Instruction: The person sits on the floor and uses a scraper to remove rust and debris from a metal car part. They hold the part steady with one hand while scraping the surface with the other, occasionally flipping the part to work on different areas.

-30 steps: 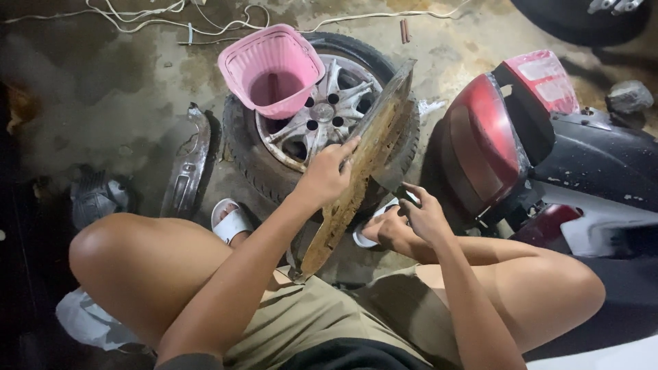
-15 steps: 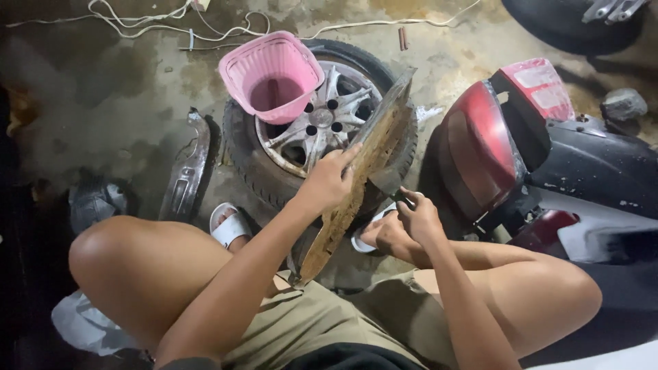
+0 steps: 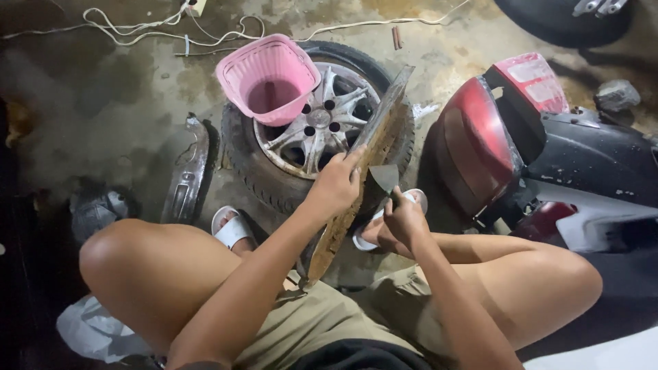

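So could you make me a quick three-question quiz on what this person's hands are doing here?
1. True or false: the left hand holds the long rusty panel.
2. What does the right hand hold? A) hammer B) scraper C) brush
3. What sits on the car wheel?

Key: 1. True. 2. B, the scraper, its blade against the panel. 3. The pink basket.

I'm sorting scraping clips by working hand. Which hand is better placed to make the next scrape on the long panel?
Probably the right hand: it holds the scraper against the panel. The left hand grips the panel, steadying it.
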